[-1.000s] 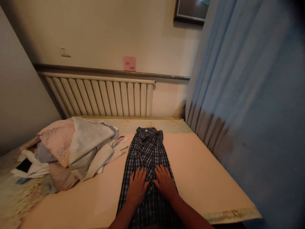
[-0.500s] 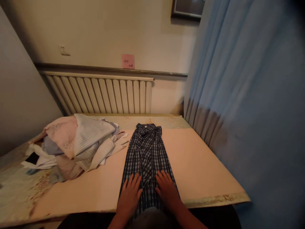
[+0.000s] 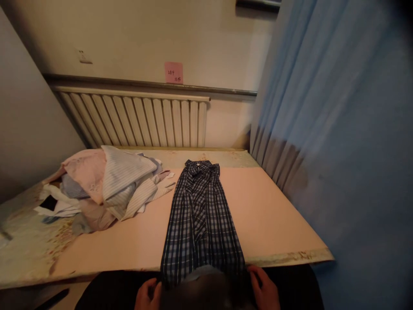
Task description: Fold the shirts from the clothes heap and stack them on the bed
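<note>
A dark blue plaid shirt [image 3: 200, 215] lies in a long, narrow shape on the table, its collar at the far end and its lower part running over the near edge. At its lower left corner is my left hand [image 3: 149, 294], fingers closed on the cloth. My right hand [image 3: 263, 287] pinches the lower right corner, just off the table's front edge. A dark blurred shape at the bottom middle hides the shirt's hem between my hands.
Left of the shirt lies a heap of clothes [image 3: 109, 185], pink, striped and white. The tabletop carries a pink sheet [image 3: 258, 211]. A radiator [image 3: 138, 120] stands behind it, below a pink note [image 3: 174, 72]. A blue curtain [image 3: 309, 129] hangs along the right side.
Both hands have moved from lying flat on the shirt back toward me, to its lower corners, and their fingers have closed. The view has tilted slightly downward.
</note>
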Tool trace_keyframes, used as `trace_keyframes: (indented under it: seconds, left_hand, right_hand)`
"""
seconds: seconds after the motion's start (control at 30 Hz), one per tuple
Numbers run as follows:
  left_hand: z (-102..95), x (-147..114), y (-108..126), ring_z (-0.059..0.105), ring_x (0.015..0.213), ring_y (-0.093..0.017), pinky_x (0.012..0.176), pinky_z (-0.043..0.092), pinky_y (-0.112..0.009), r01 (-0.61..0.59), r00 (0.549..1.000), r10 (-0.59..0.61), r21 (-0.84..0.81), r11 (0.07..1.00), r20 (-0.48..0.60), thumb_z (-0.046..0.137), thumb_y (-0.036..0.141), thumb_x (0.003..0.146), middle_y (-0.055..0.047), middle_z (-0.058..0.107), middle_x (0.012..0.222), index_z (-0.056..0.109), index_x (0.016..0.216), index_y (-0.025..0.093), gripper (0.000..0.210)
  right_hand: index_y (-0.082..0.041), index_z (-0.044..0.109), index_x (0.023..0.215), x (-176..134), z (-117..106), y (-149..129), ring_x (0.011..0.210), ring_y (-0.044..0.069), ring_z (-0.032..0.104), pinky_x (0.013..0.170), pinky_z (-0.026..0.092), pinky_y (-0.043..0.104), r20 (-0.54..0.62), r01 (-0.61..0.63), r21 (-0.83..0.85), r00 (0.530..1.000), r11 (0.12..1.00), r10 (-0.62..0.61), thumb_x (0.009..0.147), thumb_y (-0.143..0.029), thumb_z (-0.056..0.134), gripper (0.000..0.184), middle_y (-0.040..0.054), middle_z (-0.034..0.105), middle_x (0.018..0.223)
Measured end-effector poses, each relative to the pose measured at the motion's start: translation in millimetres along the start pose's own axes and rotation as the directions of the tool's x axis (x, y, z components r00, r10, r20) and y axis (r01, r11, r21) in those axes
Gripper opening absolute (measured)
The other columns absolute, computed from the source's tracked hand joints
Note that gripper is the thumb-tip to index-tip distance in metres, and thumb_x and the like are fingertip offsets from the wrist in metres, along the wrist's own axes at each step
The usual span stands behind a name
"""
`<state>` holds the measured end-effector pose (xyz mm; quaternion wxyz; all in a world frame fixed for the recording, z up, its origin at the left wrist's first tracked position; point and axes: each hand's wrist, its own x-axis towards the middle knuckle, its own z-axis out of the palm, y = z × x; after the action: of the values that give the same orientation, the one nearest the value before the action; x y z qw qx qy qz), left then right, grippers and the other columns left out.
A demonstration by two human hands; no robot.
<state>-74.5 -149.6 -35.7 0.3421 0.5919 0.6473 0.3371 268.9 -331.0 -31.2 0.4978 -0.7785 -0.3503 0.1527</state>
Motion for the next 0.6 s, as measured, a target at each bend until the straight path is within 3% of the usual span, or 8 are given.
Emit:
trace_keyframes:
  seconds: [0.07, 0.13, 0.23, 0.4, 0.53, 0.6]
  left_hand:
    - [2.1, 1.4, 1.7, 0.064, 0.101, -0.034, 0.091, 0.051, -0.045, 0.106, 0.994, -0.106, -0.03, 0.994, 0.027, 0.054, 0.064, 0.06, -0.016, 0.068, 0.103, 0.062, 0.095, 0.014, 0.062]
    - [5.7, 3.8, 6.0, 0.064, 0.103, -0.035, 0.092, 0.049, -0.045, 0.156, 0.982, -0.148, -0.069, 0.985, 0.114, 0.058, 0.065, 0.055, -0.016, 0.069, 0.104, 0.062, 0.099, 0.015, 0.067]
    - [9.5, 6.3, 13.9, 0.067, 0.096, -0.033, 0.088, 0.051, -0.043, 0.231, 0.951, -0.186, -0.167, 0.958, 0.246, 0.067, 0.065, 0.051, -0.012, 0.072, 0.094, 0.064, 0.095, 0.017, 0.066]
    - [7.6, 3.8, 29.4, 0.069, 0.073, -0.028, 0.072, 0.054, -0.037, 0.314, 0.925, -0.179, -0.409, 0.857, 0.335, 0.079, 0.065, 0.04, -0.003, 0.069, 0.068, 0.067, 0.079, 0.018, 0.063]
    - [2.9, -3.7, 41.2, 0.071, 0.08, -0.028, 0.077, 0.054, -0.038, 0.495, 0.826, -0.21, -0.494, 0.714, 0.524, 0.085, 0.056, 0.045, -0.006, 0.075, 0.078, 0.069, 0.085, 0.018, 0.057]
    - [-0.1, -8.5, 45.4, 0.071, 0.085, -0.03, 0.081, 0.054, -0.039, 0.536, 0.795, -0.218, -0.486, 0.69, 0.567, 0.087, 0.053, 0.044, -0.008, 0.076, 0.083, 0.07, 0.085, 0.018, 0.056]
  right_hand:
    - [-0.02, 0.073, 0.089, 9.1, -0.7, 3.2, 0.094, 0.032, 0.069, 0.088, 0.054, 0.042, 0.051, -0.221, 0.149, 0.975, 0.964, 0.215, 0.068, -0.053, 0.066, 0.04, 0.0107, 0.075, 0.096]
    - [-0.019, 0.074, 0.089, 18.0, 2.4, 4.8, 0.101, 0.034, 0.067, 0.093, 0.05, 0.044, 0.157, -0.34, 0.307, 0.939, 0.889, 0.305, 0.056, -0.055, 0.075, 0.049, 0.0114, 0.074, 0.099]
    - [-0.018, 0.074, 0.09, 22.9, 8.8, 3.3, 0.105, 0.033, 0.065, 0.096, 0.047, 0.045, 0.269, -0.405, 0.421, 0.91, 0.811, 0.315, 0.05, -0.055, 0.08, 0.055, 0.0108, 0.074, 0.1]
    - [-0.016, 0.074, 0.091, 13.4, 15.2, -10.9, 0.093, 0.03, 0.067, 0.091, 0.048, 0.045, 0.446, -0.425, 0.421, 0.866, 0.801, 0.225, 0.062, -0.058, 0.075, 0.051, 0.0088, 0.074, 0.091]
    - [-0.015, 0.074, 0.085, 5.3, 17.1, -30.5, 0.094, 0.032, 0.067, 0.09, 0.048, 0.045, 0.521, -0.463, 0.405, 0.826, 0.788, 0.218, 0.062, -0.058, 0.075, 0.049, 0.0093, 0.074, 0.089]
    - [-0.014, 0.074, 0.084, 2.5, 14.7, -43.0, 0.095, 0.032, 0.067, 0.091, 0.047, 0.046, 0.54, -0.494, 0.406, 0.808, 0.769, 0.235, 0.061, -0.059, 0.075, 0.05, 0.0097, 0.074, 0.086]
